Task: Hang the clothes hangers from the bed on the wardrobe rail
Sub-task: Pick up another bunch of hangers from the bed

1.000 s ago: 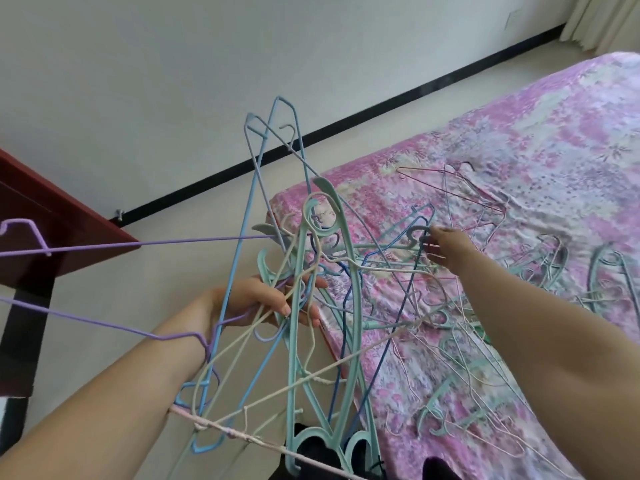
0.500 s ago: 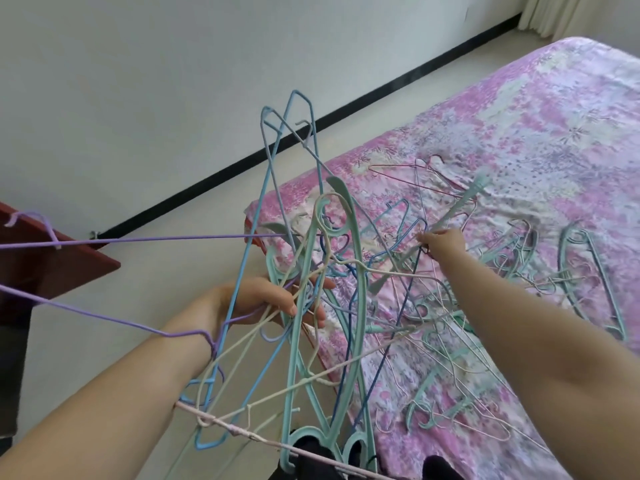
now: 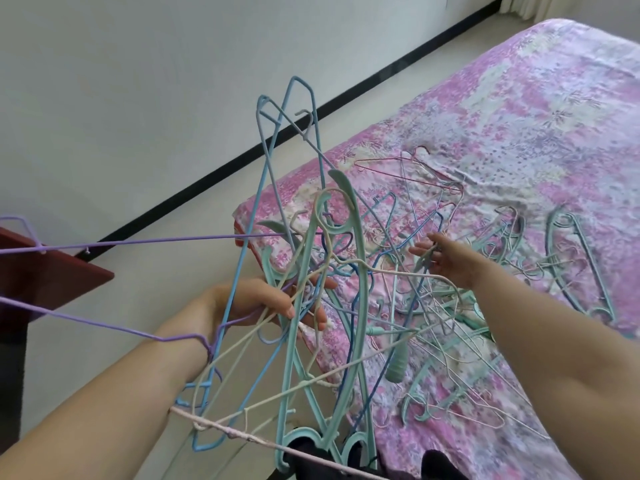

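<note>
Hangers fill most of the view. The left hand (image 3: 263, 303) grips a big bunch of hangers (image 3: 311, 306) by their hooks, with its fingers curled round the thin wires. The bunch is held up in the air, just beside the near corner of the bed (image 3: 519, 116). In the bunch there are light blue wire hangers (image 3: 266, 174) that point up high, wide teal plastic hangers (image 3: 356, 244), some cream wire ones (image 3: 263, 341) and a purple wire hanger (image 3: 104, 320) that sticks far out to the left. The purple one crosses over the left wrist.

The right hand (image 3: 450, 261) reaches out over the bed. Its fingers pinch a teal hanger (image 3: 427, 259) at the top of the heap of hangers (image 3: 450, 341) that lies on the bed. The other fingers of this hand are spread out a bit.

The heap on the bed is a messy tangle of teal, white, pink and dark blue hangers. A few more teal hangers (image 3: 581, 261) lie flat on the cover, off to the right of the hand. A thin pink hanger (image 3: 408, 174) lies farther back on the bed.

The bed has a pink and purple flower cover. A dark red wooden shelf (image 3: 52, 271) is at the left edge. A pale wall (image 3: 138, 81) with a black strip (image 3: 346, 98) along the floor runs behind it all.
</note>
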